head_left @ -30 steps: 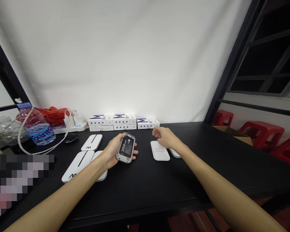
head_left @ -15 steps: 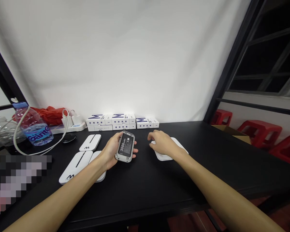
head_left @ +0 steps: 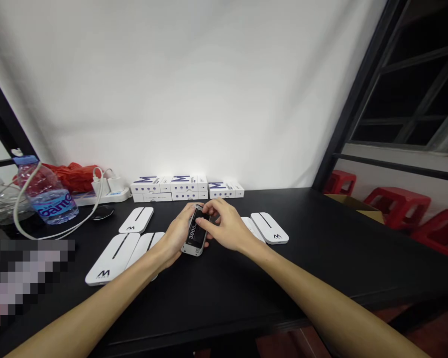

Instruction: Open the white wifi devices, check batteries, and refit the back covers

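My left hand (head_left: pixel 177 231) is wrapped round a small handheld device (head_left: pixel 193 249) with its back off, held tilted above the black table. A dark battery (head_left: pixel 191 232) marked 3000mAh shows inside its pale frame. Bent over the device's upper right is my right hand (head_left: pixel 224 223), its thumb lying across the battery and its fingers curled near the top edge. What the fingertips hold, if anything, is hidden. To the right lies a white cover-like piece (head_left: pixel 270 228) with a dark stripe and a W-shaped mark; a second white piece (head_left: pixel 248 224) beside it is partly hidden by my wrist.
Several white pieces, one of them a large one (head_left: pixel 114 258), lie on the black table (head_left: pixel 321 248) at left. White boxes (head_left: pixel 186 184) line the wall. A power strip (head_left: pixel 108 198), a white cable, a black mouse (head_left: pixel 103 213) and a water bottle (head_left: pixel 48 194) stand farther left.
My right hand has moved left from above the white pieces to the device, uncovering the marked white piece. My left hand keeps hold of the device, now slightly lower.
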Tool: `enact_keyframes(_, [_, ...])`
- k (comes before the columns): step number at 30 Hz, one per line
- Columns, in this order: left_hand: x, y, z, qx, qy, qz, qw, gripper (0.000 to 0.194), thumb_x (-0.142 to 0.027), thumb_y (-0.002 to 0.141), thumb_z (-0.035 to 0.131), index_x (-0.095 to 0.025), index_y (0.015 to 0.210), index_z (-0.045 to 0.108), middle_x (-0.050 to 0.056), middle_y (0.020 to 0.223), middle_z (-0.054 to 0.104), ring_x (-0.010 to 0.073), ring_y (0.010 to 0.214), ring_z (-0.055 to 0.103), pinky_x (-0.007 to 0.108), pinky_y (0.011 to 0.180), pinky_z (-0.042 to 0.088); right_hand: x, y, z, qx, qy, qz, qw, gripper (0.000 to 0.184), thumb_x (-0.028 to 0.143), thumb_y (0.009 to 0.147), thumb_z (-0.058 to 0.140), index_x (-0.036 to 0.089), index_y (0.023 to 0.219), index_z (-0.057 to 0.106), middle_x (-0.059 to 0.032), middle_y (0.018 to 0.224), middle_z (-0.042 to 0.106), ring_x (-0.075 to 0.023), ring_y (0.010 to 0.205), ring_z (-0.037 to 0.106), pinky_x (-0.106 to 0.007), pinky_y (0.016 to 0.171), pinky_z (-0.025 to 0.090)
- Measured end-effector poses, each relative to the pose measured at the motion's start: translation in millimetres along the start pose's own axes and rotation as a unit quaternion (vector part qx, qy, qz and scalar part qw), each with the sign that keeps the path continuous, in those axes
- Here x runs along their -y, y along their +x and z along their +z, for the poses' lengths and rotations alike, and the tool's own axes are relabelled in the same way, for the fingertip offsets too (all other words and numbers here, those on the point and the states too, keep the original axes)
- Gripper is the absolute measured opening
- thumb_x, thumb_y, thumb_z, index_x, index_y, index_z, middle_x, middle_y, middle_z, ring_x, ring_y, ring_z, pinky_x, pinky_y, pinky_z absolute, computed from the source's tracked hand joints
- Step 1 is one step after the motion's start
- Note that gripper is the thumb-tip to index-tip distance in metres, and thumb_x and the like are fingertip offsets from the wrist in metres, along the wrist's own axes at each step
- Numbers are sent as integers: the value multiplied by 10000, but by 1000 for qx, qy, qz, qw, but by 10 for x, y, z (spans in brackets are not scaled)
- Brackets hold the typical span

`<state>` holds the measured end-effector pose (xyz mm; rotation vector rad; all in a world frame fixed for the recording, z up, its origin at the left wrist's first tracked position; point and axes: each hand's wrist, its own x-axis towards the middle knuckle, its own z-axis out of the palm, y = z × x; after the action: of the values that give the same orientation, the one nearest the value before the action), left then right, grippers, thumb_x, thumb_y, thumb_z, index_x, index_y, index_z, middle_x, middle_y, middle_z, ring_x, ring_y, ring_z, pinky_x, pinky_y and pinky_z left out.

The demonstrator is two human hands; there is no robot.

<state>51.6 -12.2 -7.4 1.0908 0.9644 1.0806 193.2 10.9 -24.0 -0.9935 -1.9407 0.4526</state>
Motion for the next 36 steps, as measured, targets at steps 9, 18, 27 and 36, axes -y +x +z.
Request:
enact_keyframes(9, [56,131,-133,-58,-33,-8,998,218,-388,876,473,-200,957,548,23,709,639,171,500,633,325,471,551,-45,-18,-31,84,171,46,981,243,304,788,616,244,890,403,41,778,531,-119,634,527,-269,580,445])
enact_keyframes(18, [16,200,-246,-62,-51,-25,996,297,-351,884,448,-109,961,602,127,800,698,244,587,689,417,542,583,-93,53,-91,12,439,201,875,126,231,778,619,190,886,569,-6,760,565,-110,596,555,-241,506,473])
enact_keyframes(27, [3,205,-265,-54,-41,-39,997,342,-377,898,432,-95,946,619,164,935,689,263,687,708,405,574,598,-357,115,-182,-52,560,299,771,127,109,785,507,207,704,502,-30,694,488,-114,533,409,-258,471,470])
enact_keyframes(36, [3,205,-273,-52,-42,-41,997,342,-380,893,440,-92,943,619,170,958,685,273,705,709,419,598,599,-361,131,-166,-75,565,319,757,126,106,811,493,199,726,494,-32,701,516,-103,525,424,-245,468,457])
